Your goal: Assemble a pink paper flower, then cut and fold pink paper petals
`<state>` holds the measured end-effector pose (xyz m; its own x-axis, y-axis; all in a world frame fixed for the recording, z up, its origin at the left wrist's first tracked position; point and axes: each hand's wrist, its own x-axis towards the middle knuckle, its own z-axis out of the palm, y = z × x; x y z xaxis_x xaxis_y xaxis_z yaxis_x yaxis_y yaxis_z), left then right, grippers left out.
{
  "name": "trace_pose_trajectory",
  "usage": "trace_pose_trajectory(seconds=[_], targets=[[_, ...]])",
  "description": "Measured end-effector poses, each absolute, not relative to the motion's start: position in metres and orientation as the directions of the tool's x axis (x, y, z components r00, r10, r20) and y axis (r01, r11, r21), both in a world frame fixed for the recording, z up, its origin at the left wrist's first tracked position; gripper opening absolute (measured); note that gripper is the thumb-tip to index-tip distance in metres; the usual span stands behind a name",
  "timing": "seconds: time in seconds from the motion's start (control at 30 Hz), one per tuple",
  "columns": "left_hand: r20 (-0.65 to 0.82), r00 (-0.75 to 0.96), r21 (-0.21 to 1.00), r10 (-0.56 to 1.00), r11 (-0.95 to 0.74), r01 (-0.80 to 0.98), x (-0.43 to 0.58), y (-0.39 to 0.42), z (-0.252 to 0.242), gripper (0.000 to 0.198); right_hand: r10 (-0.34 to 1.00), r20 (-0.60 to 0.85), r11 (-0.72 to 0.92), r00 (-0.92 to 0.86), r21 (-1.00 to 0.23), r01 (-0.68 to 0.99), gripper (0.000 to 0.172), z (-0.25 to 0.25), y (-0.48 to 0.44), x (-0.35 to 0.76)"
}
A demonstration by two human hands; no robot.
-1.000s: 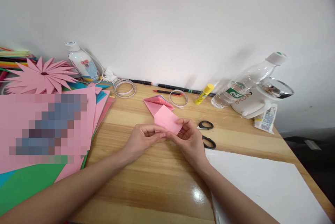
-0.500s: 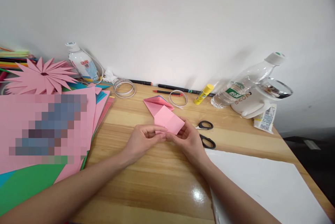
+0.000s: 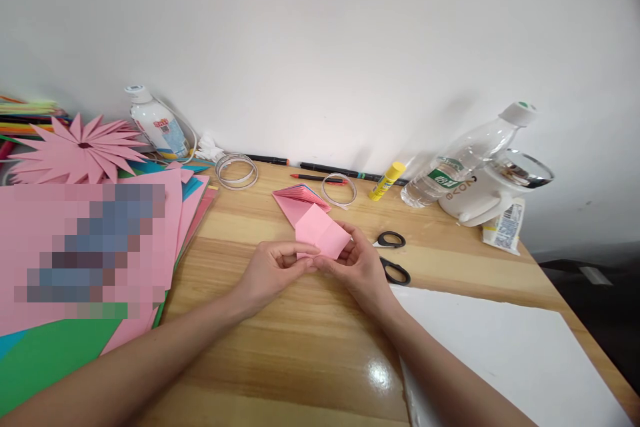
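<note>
A small folded pink paper (image 3: 323,232) is held above the wooden table (image 3: 300,340) near its middle. My left hand (image 3: 273,270) pinches the paper's lower left edge with curled fingers. My right hand (image 3: 361,266) grips its lower right side, thumb on top. Just behind it lies a stack of folded pink papers (image 3: 296,199). Black scissors (image 3: 393,257) lie right beside my right hand.
Coloured paper sheets (image 3: 90,260) and a pink paper flower (image 3: 80,150) fill the left. Along the wall stand a white bottle (image 3: 157,124), tape rings (image 3: 237,170), pens (image 3: 345,170), a yellow glue stick (image 3: 386,180), a water bottle (image 3: 465,157) and a white kettle (image 3: 493,194). A white sheet (image 3: 500,360) lies front right.
The hands have stayed in place; the pink paper has been folded slightly tighter between them. The view has shifted a little.
</note>
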<state>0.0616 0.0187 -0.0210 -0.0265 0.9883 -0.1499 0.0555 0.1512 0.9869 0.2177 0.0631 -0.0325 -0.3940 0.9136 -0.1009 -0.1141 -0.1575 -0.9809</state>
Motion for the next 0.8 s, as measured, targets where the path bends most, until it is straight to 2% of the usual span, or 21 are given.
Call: trace_pose_trajectory(seconds=[0.17, 0.37, 0.57, 0.67, 0.8], targets=[[-0.112, -0.049, 0.981, 0.992, 0.119, 0.155, 0.064, 0.017, -0.020, 0.019, 0.915, -0.037, -0.091, -0.402, -0.989, -0.116, 0.059, -0.034, 0.060, 0.215], [-0.138, -0.024, 0.978, 0.990, 0.140, 0.152, 0.062, 0.018, -0.019, 0.022, 0.919, 0.031, 0.002, -0.394, -0.997, -0.075, 0.057, -0.032, 0.059, 0.213], [-0.148, 0.008, 0.979, 0.989, 0.146, 0.140, 0.054, 0.024, -0.016, 0.028, 0.897, -0.076, -0.159, -0.435, -0.974, -0.159, 0.054, -0.032, 0.063, 0.216], [-0.137, -0.028, 0.974, 0.990, 0.140, 0.179, 0.050, 0.026, -0.015, 0.028, 0.896, -0.078, -0.183, -0.437, -0.961, -0.205, 0.054, -0.031, 0.063, 0.216], [-0.122, -0.057, 0.972, 0.991, 0.131, 0.196, 0.050, 0.027, -0.016, 0.026, 0.897, -0.103, -0.170, -0.431, -0.978, -0.121, 0.060, -0.031, 0.062, 0.215]])
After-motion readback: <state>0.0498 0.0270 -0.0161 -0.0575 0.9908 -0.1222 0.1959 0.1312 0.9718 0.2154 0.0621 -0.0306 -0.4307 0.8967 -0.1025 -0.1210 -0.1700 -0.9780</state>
